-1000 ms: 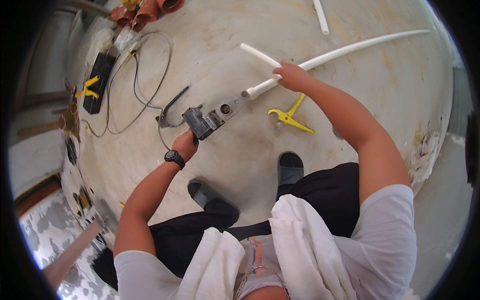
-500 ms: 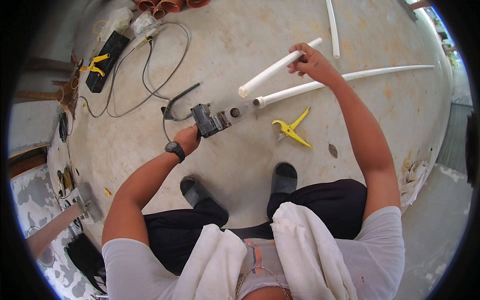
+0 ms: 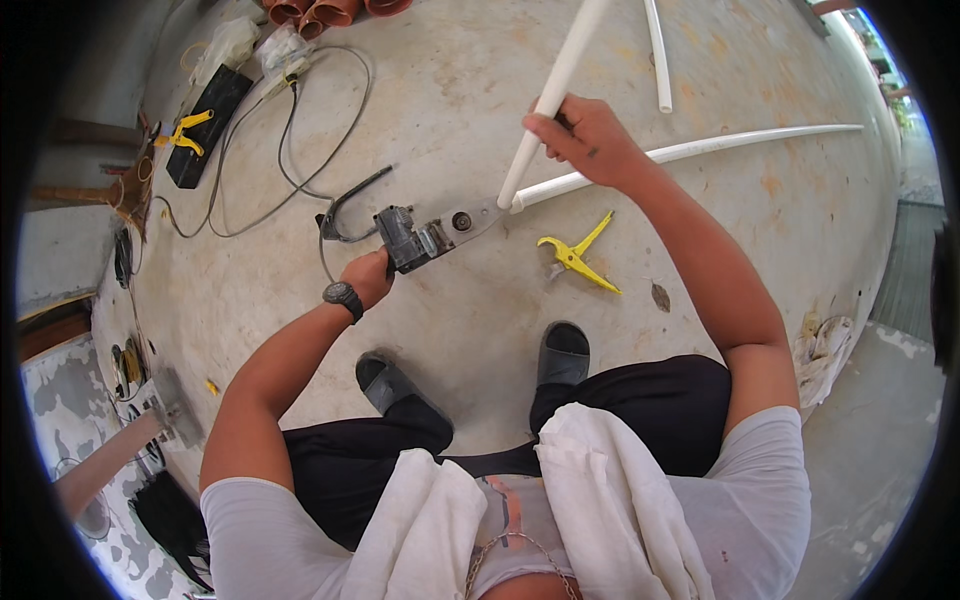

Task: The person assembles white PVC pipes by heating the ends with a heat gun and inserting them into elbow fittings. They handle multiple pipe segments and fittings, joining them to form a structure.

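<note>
My left hand (image 3: 368,277) is closed round the handle of a black pipe welder (image 3: 407,238) with a flat metal heating plate, held low over the concrete floor. In my right hand (image 3: 592,142), a white plastic pipe (image 3: 576,45) stands steeply tilted, its top leaving the view. The pipe's lower end meets the plate's far tip; whether it sits on a die there is hidden. A long white pipe (image 3: 690,153) extends right from that same tip. Below it lies a yellow pipe cutter (image 3: 575,256), near neither hand.
Another white pipe (image 3: 660,60) lies at the far right. A cable (image 3: 362,100) loops across the floor toward a black box (image 3: 205,130) with a yellow-handled tool (image 3: 187,130) on it. Brown pipes (image 3: 335,12) are at the back. My sandalled feet (image 3: 565,355) are close below.
My right hand moved slightly left and turned the short-held pipe from a shallow slant to a steep one. Its lower end came down to the plate's tip. My left hand kept its grip.
</note>
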`<state>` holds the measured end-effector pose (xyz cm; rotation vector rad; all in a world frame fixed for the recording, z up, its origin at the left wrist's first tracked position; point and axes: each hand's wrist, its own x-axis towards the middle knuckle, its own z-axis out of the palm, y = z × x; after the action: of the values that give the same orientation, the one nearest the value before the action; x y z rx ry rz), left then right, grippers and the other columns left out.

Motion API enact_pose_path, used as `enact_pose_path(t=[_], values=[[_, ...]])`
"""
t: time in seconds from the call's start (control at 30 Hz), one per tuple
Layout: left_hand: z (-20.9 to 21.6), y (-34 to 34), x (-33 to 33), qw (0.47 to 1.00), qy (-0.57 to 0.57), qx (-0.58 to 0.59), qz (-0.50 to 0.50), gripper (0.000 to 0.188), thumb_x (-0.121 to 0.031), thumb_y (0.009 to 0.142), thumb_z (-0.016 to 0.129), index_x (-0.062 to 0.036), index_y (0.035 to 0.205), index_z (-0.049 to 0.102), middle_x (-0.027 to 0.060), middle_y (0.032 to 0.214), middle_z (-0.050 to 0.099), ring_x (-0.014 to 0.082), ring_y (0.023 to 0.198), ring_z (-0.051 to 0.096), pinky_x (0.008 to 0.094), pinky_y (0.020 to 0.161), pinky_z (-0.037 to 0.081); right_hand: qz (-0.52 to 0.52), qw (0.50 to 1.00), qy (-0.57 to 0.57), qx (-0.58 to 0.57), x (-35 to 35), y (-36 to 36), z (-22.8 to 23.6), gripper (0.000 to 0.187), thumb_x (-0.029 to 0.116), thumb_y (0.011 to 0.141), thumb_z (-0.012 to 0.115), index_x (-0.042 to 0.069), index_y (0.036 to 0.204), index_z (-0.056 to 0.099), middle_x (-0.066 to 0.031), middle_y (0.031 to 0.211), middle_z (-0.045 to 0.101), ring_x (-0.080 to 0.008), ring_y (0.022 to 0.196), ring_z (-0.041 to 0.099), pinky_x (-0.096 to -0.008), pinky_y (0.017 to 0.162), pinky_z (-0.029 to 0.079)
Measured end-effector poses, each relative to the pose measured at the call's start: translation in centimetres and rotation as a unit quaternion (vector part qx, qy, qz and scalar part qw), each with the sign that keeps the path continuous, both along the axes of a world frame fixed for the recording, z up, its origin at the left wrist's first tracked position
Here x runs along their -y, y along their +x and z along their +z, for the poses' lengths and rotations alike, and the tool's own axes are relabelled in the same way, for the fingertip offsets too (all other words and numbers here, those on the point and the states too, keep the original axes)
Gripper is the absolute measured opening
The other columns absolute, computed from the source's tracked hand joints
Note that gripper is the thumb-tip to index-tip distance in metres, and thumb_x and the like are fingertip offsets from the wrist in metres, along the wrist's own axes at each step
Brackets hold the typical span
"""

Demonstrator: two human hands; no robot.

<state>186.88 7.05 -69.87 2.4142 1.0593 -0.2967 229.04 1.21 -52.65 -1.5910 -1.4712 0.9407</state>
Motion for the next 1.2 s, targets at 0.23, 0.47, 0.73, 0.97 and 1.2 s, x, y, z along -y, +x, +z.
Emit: enact_pose_path(t=[0.23,0.47,0.73,0.97,1.2], values=[[0.3,0.0,-0.1,1.000,0.009,0.003,-0.002,0.025,-0.015,0.090,0.065,0.0001,0.109,0.059,0.0260,0.085,0.070,0.0460,0.081,0.068,0.0559,0.074,0.053,0.084,0.982,0.096,0.136,0.4,-1.5,-1.9,0.026,0.030,0.105,0.063,0.004,0.105,0.064,-0.0121,0.079,0.062,-0.0294,0.069,0.058,-0.0396,0.067,0.048],[0.4,0.6,-0.4,1.000,-0.001,-0.028,0.008,0.023,-0.015,0.091,0.062,-0.0004,0.108,0.059,0.0260,0.089,0.070,0.0467,0.086,0.068,0.0571,0.078,0.053,0.105,0.978,0.123,0.132,1.1,-1.4,-2.3,0.031,0.033,0.104,0.063,0.002,0.103,0.062,-0.0154,0.082,0.064,-0.0364,0.076,0.062,-0.0437,0.070,0.049],[1.1,0.8,-0.3,0.999,-0.004,-0.036,0.000,0.027,-0.015,0.089,0.066,-0.0001,0.110,0.059,0.0276,0.091,0.071,0.0482,0.087,0.067,0.0573,0.078,0.053,0.120,0.977,0.101,0.141,1.1,-1.5,-2.9,0.039,0.040,0.104,0.061,0.002,0.099,0.061,-0.0178,0.086,0.064,-0.0410,0.081,0.063,-0.0480,0.073,0.048],[0.3,0.2,-0.6,0.999,0.006,-0.032,-0.011,0.029,-0.016,0.088,0.067,0.0021,0.110,0.058,0.0280,0.089,0.070,0.0481,0.086,0.068,0.0571,0.077,0.053,0.142,0.972,0.120,0.141,1.6,-1.7,-2.4,0.038,0.041,0.105,0.060,0.003,0.099,0.060,-0.0147,0.083,0.061,-0.0400,0.079,0.061,-0.0490,0.071,0.047],[0.8,0.4,-0.5,1.000,0.014,-0.014,-0.019,0.023,-0.014,0.091,0.063,-0.0003,0.109,0.058,0.0273,0.088,0.070,0.0483,0.084,0.067,0.0581,0.075,0.053,0.148,0.968,0.140,0.144,1.5,-1.5,-2.7,0.029,0.030,0.102,0.067,0.003,0.098,0.059,-0.0130,0.080,0.064,-0.0354,0.072,0.062,-0.0438,0.066,0.048]])
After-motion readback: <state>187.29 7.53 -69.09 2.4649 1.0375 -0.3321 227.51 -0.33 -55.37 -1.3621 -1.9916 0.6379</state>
